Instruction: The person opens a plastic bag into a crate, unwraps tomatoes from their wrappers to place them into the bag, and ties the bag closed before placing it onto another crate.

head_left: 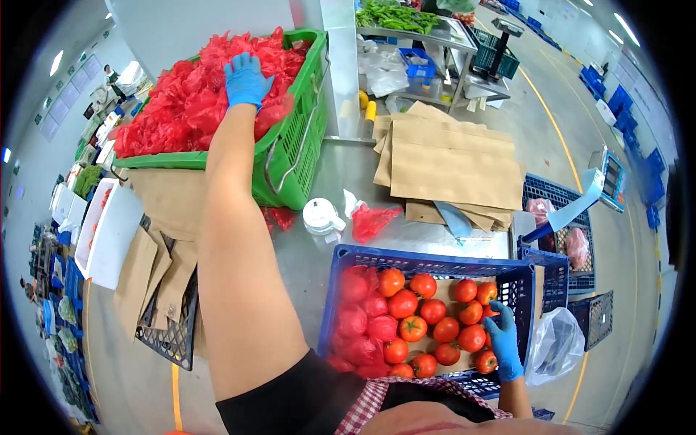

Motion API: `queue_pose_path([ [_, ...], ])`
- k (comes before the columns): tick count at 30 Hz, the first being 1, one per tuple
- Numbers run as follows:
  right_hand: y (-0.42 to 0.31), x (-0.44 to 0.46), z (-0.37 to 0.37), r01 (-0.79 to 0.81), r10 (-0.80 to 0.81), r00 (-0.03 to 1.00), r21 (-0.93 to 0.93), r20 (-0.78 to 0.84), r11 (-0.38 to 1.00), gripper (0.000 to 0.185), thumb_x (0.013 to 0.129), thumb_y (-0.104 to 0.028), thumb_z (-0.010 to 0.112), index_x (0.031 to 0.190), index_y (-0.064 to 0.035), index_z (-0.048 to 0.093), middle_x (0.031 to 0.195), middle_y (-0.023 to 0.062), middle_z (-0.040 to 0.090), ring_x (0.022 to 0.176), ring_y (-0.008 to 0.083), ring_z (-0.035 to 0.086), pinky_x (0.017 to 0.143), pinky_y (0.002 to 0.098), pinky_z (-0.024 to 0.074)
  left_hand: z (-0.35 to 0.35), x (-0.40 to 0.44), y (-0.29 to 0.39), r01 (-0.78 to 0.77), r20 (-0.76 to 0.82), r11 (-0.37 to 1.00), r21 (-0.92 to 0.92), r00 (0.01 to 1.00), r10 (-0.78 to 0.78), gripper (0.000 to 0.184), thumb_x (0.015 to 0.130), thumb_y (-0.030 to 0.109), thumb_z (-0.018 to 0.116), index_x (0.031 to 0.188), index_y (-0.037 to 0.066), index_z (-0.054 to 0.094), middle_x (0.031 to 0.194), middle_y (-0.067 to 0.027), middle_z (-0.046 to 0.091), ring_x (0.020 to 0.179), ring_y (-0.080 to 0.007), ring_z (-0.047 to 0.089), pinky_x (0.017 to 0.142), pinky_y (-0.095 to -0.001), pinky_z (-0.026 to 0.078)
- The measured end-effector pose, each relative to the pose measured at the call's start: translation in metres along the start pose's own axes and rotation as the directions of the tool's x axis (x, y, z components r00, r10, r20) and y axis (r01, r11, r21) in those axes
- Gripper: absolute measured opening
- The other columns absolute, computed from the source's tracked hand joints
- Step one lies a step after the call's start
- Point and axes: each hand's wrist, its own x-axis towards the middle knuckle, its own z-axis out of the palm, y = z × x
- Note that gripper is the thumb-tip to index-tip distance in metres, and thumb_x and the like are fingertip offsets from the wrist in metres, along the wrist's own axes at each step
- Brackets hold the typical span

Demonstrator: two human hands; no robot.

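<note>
My left hand (pixel 247 80), in a blue glove, reaches far forward and lies with fingers spread on a heap of red mesh bags (pixel 190 98). The heap fills a green crate (pixel 308 138). Also gloved in blue, my right hand (pixel 505 339) is at the right end of a blue crate (pixel 428 257), its fingers apart and curved beside the tomatoes (pixel 433 312). Loose tomatoes cover the middle and right of that crate on brown card. At its left end lie several red-bagged tomatoes (pixel 353 319).
Brown cardboard sheets (pixel 449 159) are stacked behind the blue crate. Between the crates stand a white lidded container (pixel 322 217) and a loose red bag (pixel 373 221). A scale (pixel 612 181) rises at the right, near a clear plastic bag (pixel 557 344). A white foam box (pixel 109 232) is at left.
</note>
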Motion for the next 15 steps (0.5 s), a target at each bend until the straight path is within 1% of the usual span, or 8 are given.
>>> queue_pose_path([
  [2, -0.015, 0.003, 0.006, -0.017, 0.015, 0.999, 0.051, 0.031, 0.999, 0.04, 0.078, -0.002, 0.06, 0.118, -0.0048, 0.051, 0.108, 0.0078, 0.049, 0.094, 0.0177, 0.051, 0.083, 0.0289, 0.0433, 0.01, 0.011, 0.013, -0.125, 0.141, 0.992, -0.017, 0.982, 0.126, 0.051, 0.068, 0.046, 0.068, 0.102, 0.009, 0.055, 0.109, -0.0098, 0.051, 0.109, -0.0303, 0.045, 0.085, -0.0418, 0.041],
  [3, -0.024, 0.003, 0.009, 0.01, -0.01, 0.999, -0.002, 0.049, 1.0, 0.04, 0.079, -0.002, 0.06, 0.118, -0.0047, 0.051, 0.107, 0.0074, 0.049, 0.093, 0.0174, 0.05, 0.082, 0.0286, 0.0431, 0.006, 0.013, 0.024, -0.123, 0.227, 0.992, -0.002, 0.966, 0.12, 0.041, 0.076, 0.04, 0.061, 0.103, 0.01, 0.055, 0.11, -0.0109, 0.05, 0.105, -0.0308, 0.049, 0.081, -0.0437, 0.046],
  [6, -0.039, 0.007, 0.01, 0.1, -0.092, 0.992, -0.094, 0.085, 0.99, 0.038, 0.079, -0.002, 0.059, 0.116, -0.0043, 0.052, 0.104, 0.0062, 0.049, 0.089, 0.0167, 0.05, 0.082, 0.0276, 0.0424, 0.039, 0.019, 0.039, -0.224, 0.342, 0.964, -0.145, 0.903, 0.261, 0.031, 0.082, 0.032, 0.052, 0.103, 0.009, 0.052, 0.11, -0.0149, 0.048, 0.098, -0.0323, 0.053, 0.066, -0.043, 0.051],
  [7, -0.039, 0.006, 0.009, 0.123, -0.115, 0.99, -0.09, 0.083, 0.988, 0.037, 0.079, -0.003, 0.059, 0.115, -0.004, 0.053, 0.103, 0.0059, 0.049, 0.089, 0.0165, 0.05, 0.082, 0.0274, 0.0421, 0.038, 0.015, 0.037, -0.256, 0.323, 0.94, -0.226, 0.891, 0.32, 0.027, 0.086, 0.027, 0.045, 0.103, 0.008, 0.052, 0.108, -0.017, 0.048, 0.095, -0.0355, 0.055, 0.072, -0.0461, 0.05],
  [10, -0.033, -0.005, 0.0, 0.145, -0.141, 0.988, -0.062, 0.056, 0.988, 0.032, 0.079, -0.003, 0.059, 0.111, -0.0029, 0.056, 0.104, 0.0068, 0.05, 0.09, 0.0168, 0.05, 0.084, 0.0278, 0.0415, 0.047, 0.012, 0.022, -0.249, 0.4, 0.924, -0.29, 0.845, 0.354, 0.026, 0.088, 0.023, 0.041, 0.106, 0.009, 0.055, 0.117, -0.0166, 0.049, 0.104, -0.0356, 0.052, 0.085, -0.0476, 0.045],
  [12, -0.012, -0.012, -0.011, 0.191, -0.191, 0.981, -0.037, 0.023, 0.981, 0.032, 0.081, -0.004, 0.058, 0.113, -0.0026, 0.055, 0.108, 0.0076, 0.054, 0.097, 0.017, 0.052, 0.087, 0.0283, 0.0419, 0.069, 0.016, 0.001, -0.117, 0.453, 0.85, -0.513, 0.804, 0.384, 0.03, 0.087, 0.023, 0.044, 0.108, 0.004, 0.054, 0.12, -0.0194, 0.049, 0.108, -0.0359, 0.05, 0.09, -0.0469, 0.042],
  [13, -0.005, -0.016, -0.016, 0.178, -0.178, 0.984, -0.005, 0.028, 0.984, 0.031, 0.083, -0.005, 0.057, 0.113, -0.0027, 0.056, 0.109, 0.0083, 0.056, 0.099, 0.0172, 0.053, 0.087, 0.0287, 0.0423, 0.033, 0.006, -0.003, -0.312, 0.438, 0.865, -0.392, 0.764, 0.474, 0.038, 0.084, 0.024, 0.048, 0.115, 0.002, 0.051, 0.125, -0.0211, 0.047, 0.115, -0.0347, 0.046, 0.097, -0.0443, 0.038],
  [15, 0.029, -0.017, -0.024, 0.184, -0.186, 0.982, 0.109, 0.015, 0.977, 0.027, 0.086, -0.008, 0.056, 0.112, -0.0026, 0.058, 0.112, 0.0097, 0.059, 0.103, 0.0177, 0.055, 0.088, 0.03, 0.0435, 0.036, 0.016, -0.03, -0.093, 0.545, 0.753, -0.652, 0.632, 0.55, 0.059, 0.077, 0.011, 0.047, 0.135, 0.005, 0.037, 0.138, -0.0163, 0.039, 0.13, -0.0272, 0.033, 0.107, -0.0373, 0.028],
])
